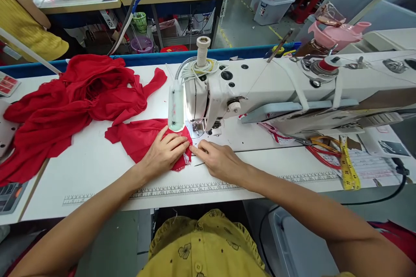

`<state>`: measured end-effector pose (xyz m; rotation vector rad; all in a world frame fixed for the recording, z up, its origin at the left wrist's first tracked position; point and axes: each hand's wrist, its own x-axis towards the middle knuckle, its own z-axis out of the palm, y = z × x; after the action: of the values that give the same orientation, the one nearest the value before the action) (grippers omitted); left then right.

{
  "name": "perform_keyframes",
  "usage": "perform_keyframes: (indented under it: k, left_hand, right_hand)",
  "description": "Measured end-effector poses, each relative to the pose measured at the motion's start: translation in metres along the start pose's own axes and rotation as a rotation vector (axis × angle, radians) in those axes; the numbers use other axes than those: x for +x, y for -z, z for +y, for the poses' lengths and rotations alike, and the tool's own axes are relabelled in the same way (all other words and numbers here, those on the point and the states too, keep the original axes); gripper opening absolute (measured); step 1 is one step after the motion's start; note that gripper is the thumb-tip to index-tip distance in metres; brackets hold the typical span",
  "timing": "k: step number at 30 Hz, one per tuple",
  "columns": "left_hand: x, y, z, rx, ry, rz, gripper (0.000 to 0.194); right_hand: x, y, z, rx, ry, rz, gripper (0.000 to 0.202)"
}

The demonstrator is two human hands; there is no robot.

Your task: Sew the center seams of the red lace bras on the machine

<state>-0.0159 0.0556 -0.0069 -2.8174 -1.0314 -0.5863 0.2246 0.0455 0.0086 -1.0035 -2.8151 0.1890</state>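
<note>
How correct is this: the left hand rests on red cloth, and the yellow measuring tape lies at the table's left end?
The side is wrong: the head view shows the yellow measuring tape at the right, beside the scissors. The left hand does rest on red cloth.

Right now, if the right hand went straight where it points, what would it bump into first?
Probably the red cloth under the left hand: the right hand is at its edge, perhaps touching.
</note>
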Motion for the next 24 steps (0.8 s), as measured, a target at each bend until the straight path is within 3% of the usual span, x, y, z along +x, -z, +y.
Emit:
perform_keyframes:
  k: [7,11,13,16,21,24]
  left_hand:
    - [0.003,0.008,0.005,-0.079,0.091,0.003,0.022]
    - [0.019,0.011,-0.005,-0.108,0.359,-0.031,0.022]
    - [0.031,0.010,-0.014,-0.077,0.434,-0.074,0.020]
    - [0.046,0.009,-0.028,-0.107,0.406,-0.229,0.016]
    - [0.052,0.030,-0.031,-0.325,0.336,-0.360,0.019]
    - [0.052,0.050,-0.027,-0.398,0.360,-0.374,0.020]
  right_hand:
    - [0.007,0.000,0.008,0.002,-0.016,0.075,0.049]
    - [0.012,-0.003,0.005,-0.067,-0.003,0.065,0.042]
    - [0.012,-0.007,0.004,-0.104,-0.010,0.092,0.040]
    - [0.008,-0.013,0.004,-0.092,-0.016,0.163,0.041]
    - [0.004,-0.013,0.006,0.243,-0.177,0.327,0.029]
    - [0.015,-0.004,-0.001,0.532,-0.304,0.325,0.025]
